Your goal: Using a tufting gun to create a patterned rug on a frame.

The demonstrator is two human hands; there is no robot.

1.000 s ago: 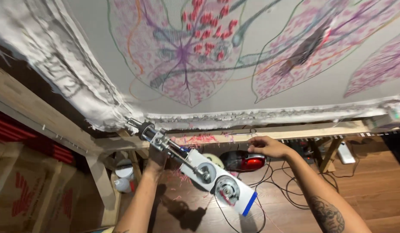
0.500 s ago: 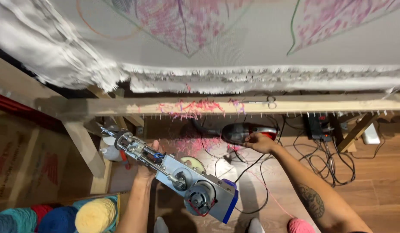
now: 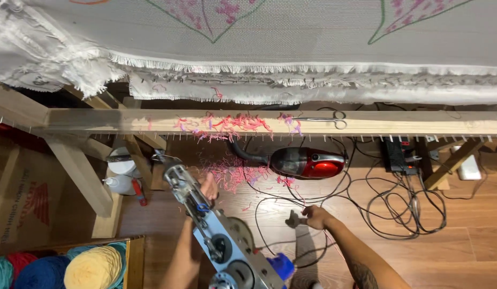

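While left hand [image 3: 207, 188] grips metal tufting gun [image 3: 216, 235] — right hand [image 3: 314, 217] pinches thin black cable [image 3: 270, 208].

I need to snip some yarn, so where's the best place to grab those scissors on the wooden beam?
Take the scissors by the finger loops at their right end, coming from above. They lie flat along the beam, closed blades pointing left toward the pink yarn scraps, so the loops are clear.
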